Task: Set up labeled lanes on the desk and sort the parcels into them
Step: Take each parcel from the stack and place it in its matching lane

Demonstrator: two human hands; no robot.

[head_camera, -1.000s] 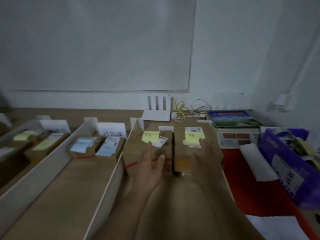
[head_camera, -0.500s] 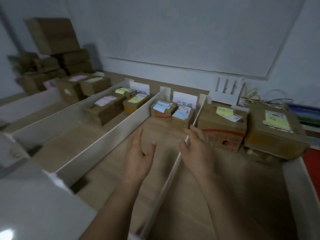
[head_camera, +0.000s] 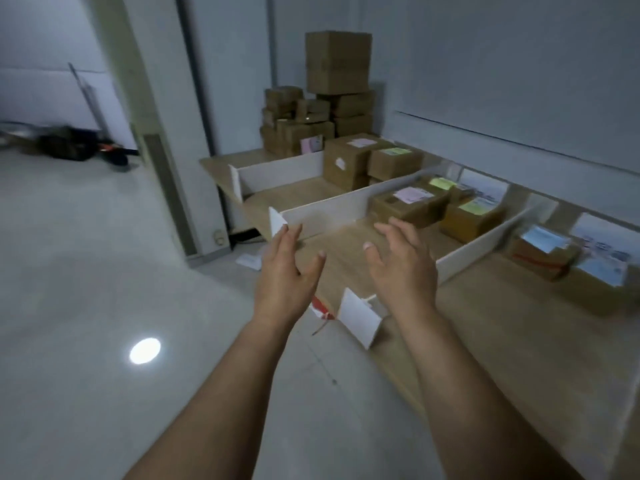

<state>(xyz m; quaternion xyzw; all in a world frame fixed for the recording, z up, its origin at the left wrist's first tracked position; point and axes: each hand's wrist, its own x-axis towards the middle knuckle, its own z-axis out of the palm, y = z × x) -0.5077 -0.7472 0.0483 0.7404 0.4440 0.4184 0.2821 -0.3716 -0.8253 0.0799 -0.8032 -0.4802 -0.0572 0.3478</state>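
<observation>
Hands have come off the right-end lane: left hand [head_camera: 287, 271] and right hand [head_camera: 401, 268] now spread, empty, above desk [head_camera: 519, 341] near edge; view swung toward unsorted box stack [head_camera: 337, 64] at far-left corner, probably next pick; sorted parcels [head_camera: 408, 204] line far edge.

Both arms reach out in front of the person, and both are bare. The left arm [head_camera: 214, 393] comes up from the bottom and leans a bit to the right. The right arm [head_camera: 467, 393] comes up from the bottom right and leans to the left. The left hand [head_camera: 285, 275] is held up with its fingers straight and close together, pointing away, and its thumb sticks out to the side. The right hand [head_camera: 403, 271] shows its back, with its fingers spread and a little bent. The two palms face each other with a gap between them. Both hands hold nothing.
</observation>
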